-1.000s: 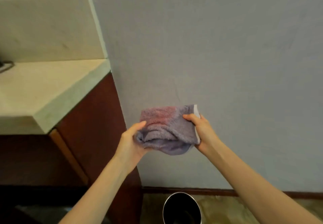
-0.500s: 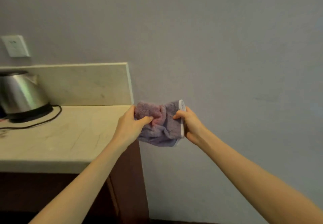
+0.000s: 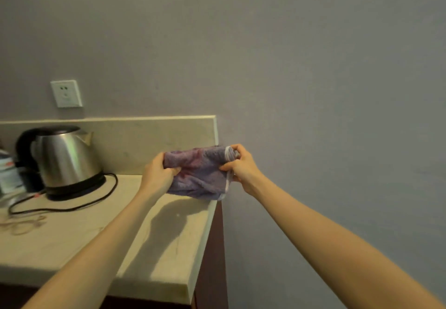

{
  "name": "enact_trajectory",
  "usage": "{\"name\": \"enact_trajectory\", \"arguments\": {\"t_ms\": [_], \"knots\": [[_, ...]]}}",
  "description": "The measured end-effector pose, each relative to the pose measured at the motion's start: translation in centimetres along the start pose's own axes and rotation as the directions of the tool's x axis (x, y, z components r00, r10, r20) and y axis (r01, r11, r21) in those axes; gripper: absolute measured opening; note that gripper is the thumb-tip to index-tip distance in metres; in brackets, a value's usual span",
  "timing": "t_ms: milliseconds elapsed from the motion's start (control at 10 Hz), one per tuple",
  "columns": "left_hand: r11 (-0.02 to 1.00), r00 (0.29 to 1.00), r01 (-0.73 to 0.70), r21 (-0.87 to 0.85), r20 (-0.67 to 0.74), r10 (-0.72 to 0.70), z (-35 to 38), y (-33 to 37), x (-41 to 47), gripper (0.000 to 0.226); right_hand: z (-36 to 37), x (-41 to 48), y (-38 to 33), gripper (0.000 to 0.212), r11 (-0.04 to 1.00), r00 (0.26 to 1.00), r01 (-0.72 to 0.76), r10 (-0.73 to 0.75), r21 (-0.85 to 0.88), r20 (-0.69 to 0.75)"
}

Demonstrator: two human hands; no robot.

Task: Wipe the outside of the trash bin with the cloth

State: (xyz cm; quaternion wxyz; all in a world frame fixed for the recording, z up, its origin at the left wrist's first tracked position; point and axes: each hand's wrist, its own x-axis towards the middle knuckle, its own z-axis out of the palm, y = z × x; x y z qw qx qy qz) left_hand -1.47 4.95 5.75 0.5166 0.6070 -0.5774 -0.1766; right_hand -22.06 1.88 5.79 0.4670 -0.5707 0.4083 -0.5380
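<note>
A: Cloth (image 3: pixel 201 172), purple with a reddish patch and a pale edge band, is held bunched in the air between two hands, above the far right corner of the countertop (image 3: pixel 72 243). Left hand (image 3: pixel 158 174): fingers curled shut around the cloth's left end, thumb pressed into the folds. Right hand (image 3: pixel 240 166): fingers and thumb pinched closed on the banded right end.

B: And the trash bin?

A: Not in view. The camera faces the grey wall (image 3: pixel 313 67), with a steel kettle (image 3: pixel 65 159) on its base, a black cord (image 3: pixel 79 206) and a wall socket (image 3: pixel 66 93) to the left.

B: Progress, then?

A: No wiping can be confirmed from this view. Judged from the grip, the cloth is being gathered or refolded, either as preparation or at the close of the job; which one cannot be told. If preparation, all of the bin's outside remains to be done.
</note>
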Motion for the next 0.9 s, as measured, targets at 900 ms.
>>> {"name": "enact_trajectory", "arguments": {"t_ms": [900], "knots": [[0.859, 0.971, 0.236, 0.454, -0.151, -0.187, 2.3, -8.7, 6.3, 0.044, 3.4, 5.6, 8.3, 0.033, 0.918, 0.986, -0.125, 0.074, -0.375, -0.149]]}}
